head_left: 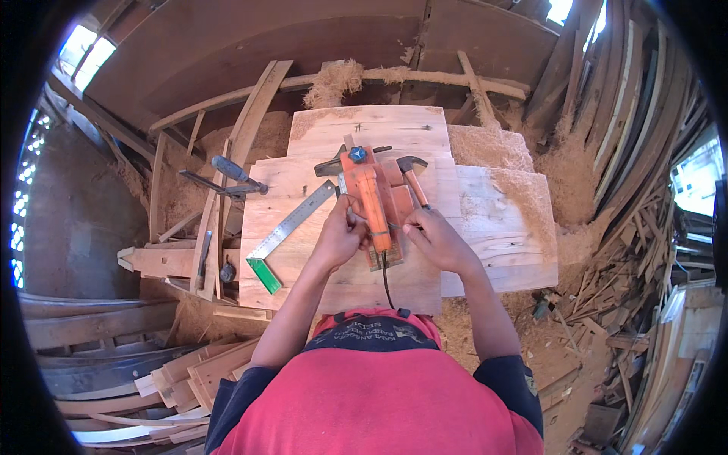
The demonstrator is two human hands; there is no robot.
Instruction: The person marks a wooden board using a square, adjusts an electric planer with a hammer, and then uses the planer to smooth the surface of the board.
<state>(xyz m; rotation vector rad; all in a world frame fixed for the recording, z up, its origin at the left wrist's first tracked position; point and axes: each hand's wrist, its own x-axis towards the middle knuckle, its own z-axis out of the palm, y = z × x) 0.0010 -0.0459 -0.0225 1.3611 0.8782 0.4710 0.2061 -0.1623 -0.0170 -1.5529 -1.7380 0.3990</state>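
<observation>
An orange electric planer with a dark blue knob lies in front of me on pale wooden boards. My left hand is closed, its fingers curled against the planer's left side; what they grip is hidden. My right hand pinches at the planer's right side, where a thin dark thing shows by the fingertips, too small to name. Close to that hand lies a hammer with an orange handle, against the planer. A try square with a green stock rests to the left. From the planer's near end a black cord runs toward me.
At the boards' left edge stands a clamp with a blue-grey handle. Shavings cover the far right boards. Stacked planks fill the lower left, and scrap wood is piled on the right. A large brown panel stands behind.
</observation>
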